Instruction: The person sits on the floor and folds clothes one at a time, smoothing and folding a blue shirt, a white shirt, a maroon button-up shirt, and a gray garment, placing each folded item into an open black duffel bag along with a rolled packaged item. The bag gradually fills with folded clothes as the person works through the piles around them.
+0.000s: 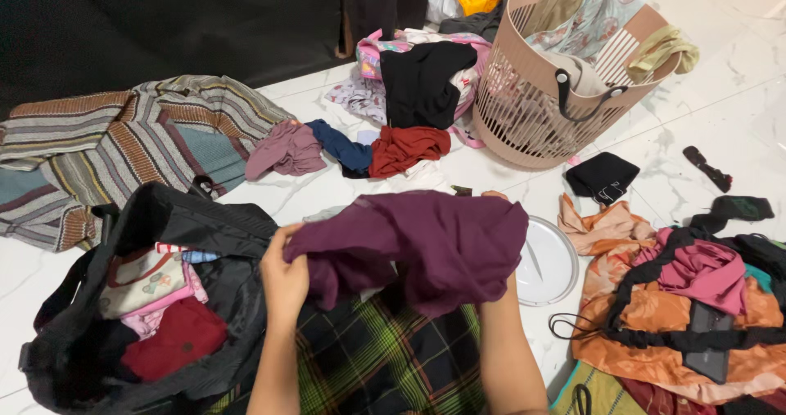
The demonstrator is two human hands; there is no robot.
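A dark purple garment is held up in front of me, above a dark plaid cloth on my lap. My left hand pinches the garment's left edge. My right hand is almost wholly hidden behind the garment's right side, with only fingertips showing at its top edge, and it grips the cloth there. An open black bag at my left holds folded clothes, among them a red piece and a pink and cream piece.
A pink laundry basket full of clothes stands at the back right. Loose clothes lie on the white marble floor: red, mauve, black, orange. A striped rug lies left, a white round lid right.
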